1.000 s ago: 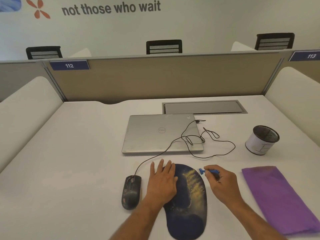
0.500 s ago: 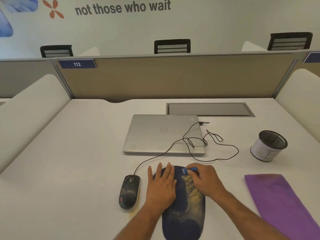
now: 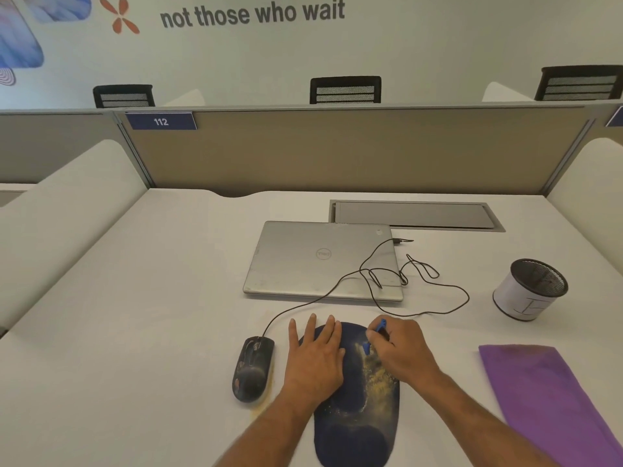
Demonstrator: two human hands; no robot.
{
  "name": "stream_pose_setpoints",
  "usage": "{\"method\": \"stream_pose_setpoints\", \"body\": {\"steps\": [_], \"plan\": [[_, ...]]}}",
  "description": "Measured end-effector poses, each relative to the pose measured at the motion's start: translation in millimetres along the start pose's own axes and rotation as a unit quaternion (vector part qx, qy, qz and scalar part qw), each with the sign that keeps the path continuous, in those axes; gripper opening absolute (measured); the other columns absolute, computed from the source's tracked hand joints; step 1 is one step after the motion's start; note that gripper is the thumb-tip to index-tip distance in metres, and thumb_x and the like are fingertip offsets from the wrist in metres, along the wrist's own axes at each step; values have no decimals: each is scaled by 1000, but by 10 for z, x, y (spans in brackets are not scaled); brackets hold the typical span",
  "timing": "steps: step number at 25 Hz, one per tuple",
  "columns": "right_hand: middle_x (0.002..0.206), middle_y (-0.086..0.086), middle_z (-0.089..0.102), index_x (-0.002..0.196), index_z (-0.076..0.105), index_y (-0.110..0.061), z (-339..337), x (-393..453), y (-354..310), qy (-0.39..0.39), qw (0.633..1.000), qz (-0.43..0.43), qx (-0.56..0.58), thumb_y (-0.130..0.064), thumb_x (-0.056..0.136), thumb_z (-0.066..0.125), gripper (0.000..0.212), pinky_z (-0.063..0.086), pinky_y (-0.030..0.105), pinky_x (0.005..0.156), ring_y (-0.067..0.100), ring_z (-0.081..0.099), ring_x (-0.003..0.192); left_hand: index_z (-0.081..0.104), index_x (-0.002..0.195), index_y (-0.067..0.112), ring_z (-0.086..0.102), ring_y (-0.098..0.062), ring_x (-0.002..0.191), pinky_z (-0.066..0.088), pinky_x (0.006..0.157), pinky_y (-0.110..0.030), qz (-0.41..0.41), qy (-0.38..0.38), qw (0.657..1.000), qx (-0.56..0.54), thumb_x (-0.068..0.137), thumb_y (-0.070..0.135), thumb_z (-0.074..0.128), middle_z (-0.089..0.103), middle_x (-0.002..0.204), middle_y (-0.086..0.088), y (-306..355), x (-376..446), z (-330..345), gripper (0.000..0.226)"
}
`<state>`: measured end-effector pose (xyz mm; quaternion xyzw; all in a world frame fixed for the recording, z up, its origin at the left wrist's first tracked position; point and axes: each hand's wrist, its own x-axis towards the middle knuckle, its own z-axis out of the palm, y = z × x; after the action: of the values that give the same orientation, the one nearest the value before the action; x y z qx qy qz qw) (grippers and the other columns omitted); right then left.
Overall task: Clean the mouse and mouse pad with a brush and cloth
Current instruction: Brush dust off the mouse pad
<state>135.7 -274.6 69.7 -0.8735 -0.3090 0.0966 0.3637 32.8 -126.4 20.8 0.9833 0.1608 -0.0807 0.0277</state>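
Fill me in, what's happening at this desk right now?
A person is brushing a dusty mouse pad. The left hand lies flat on the pad's left part, holding it down, while the right hand grips a small blue brush with its tip on the yellowish dust at the pad's upper right. The mouse sits untouched left of the pad, with some dust beside it. The purple cloth lies unused to the right. A closed laptop sits behind.

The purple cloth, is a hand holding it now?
No, the purple cloth lies alone on the desk, right of both hands.
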Motion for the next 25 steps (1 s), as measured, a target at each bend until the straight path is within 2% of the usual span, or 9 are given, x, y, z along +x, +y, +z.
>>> {"method": "stream_pose_setpoints", "body": {"steps": [3, 5, 7, 10, 12, 16, 18, 22, 25], "plan": [[77, -4, 68, 88, 68, -21, 20, -6, -20, -8, 1000, 3, 3, -24, 92, 56, 12, 46, 13, 62, 9, 62, 70, 1, 160, 25, -9, -30, 154, -15, 117, -62, 0, -9, 1000, 3, 106, 48, 15, 3, 168, 5, -3, 7, -47, 60], [75, -1, 67, 85, 67, -19, 37, -23, -25, -32, 999, 17, -10, -22, 91, 56, 13, 53, 20, 62, 13, 61, 69, 2, 160, 26, -9, -30, 154, -14, 117, -63, -2, -16, 1000, 0, 107, 49, 16, 3, 168, 6, -6, 5, -69, 60], [69, 0, 66, 79, 67, -18, 41, -22, -19, -3, 1000, 17, 18, -19, 90, 56, 15, 54, 28, 62, 14, 61, 65, 2, 160, 27, -8, -30, 154, -14, 117, -63, -3, -22, 1000, 0, 107, 49, 16, 3, 168, 7, -8, 7, -92, 59], [73, -3, 68, 85, 68, -21, 64, -40, -45, -6, 1000, 13, 12, -22, 91, 56, 13, 51, 20, 63, 12, 62, 68, 2, 160, 28, -8, -30, 154, -13, 117, -63, -4, -28, 1000, -3, 107, 49, 17, 2, 168, 7, -10, 9, -117, 59], [72, 2, 67, 82, 67, -19, 63, -51, -43, -29, 999, 22, -1, -20, 90, 56, 14, 52, 23, 60, 14, 61, 66, 2, 160, 28, -7, -30, 154, -13, 117, -63, -4, -33, 999, -5, 107, 49, 17, 2, 168, 7, -6, 8, -126, 59], [72, -2, 67, 82, 66, -21, 47, -63, -70, 15, 999, 17, 40, -21, 92, 55, 15, 50, 20, 61, 12, 62, 66, 0, 160, 28, -7, -30, 154, -12, 118, -62, -10, -36, 999, -12, 107, 50, 17, 1, 168, 7, -2, 5, -107, 60], [75, -2, 68, 85, 67, -20, 80, -69, -70, -24, 999, 25, 15, -22, 93, 54, 15, 49, 18, 62, 11, 61, 69, 0, 160, 28, -6, -30, 154, -11, 118, -62, -11, -31, 999, -18, 107, 49, 17, 1, 168, 8, 0, 5, -92, 60], [60, 1, 62, 67, 61, -14, 66, -58, -11, 6, 999, 32, 41, -23, 88, 50, 26, 52, 36, 57, 14, 57, 56, 3, 160, 27, -3, -30, 154, -10, 119, -62, -15, -22, 999, -26, 107, 48, 19, 3, 168, 7, 13, -2, -86, 59], [69, -4, 68, 77, 68, -20, 52, -53, -35, 4, 999, 23, 44, -20, 90, 55, 19, 51, 25, 62, 10, 62, 66, 4, 160, 27, -2, -30, 154, -10, 119, -62, -14, -18, 999, -32, 107, 47, 20, 5, 168, 8, 11, -11, -88, 59]]}}
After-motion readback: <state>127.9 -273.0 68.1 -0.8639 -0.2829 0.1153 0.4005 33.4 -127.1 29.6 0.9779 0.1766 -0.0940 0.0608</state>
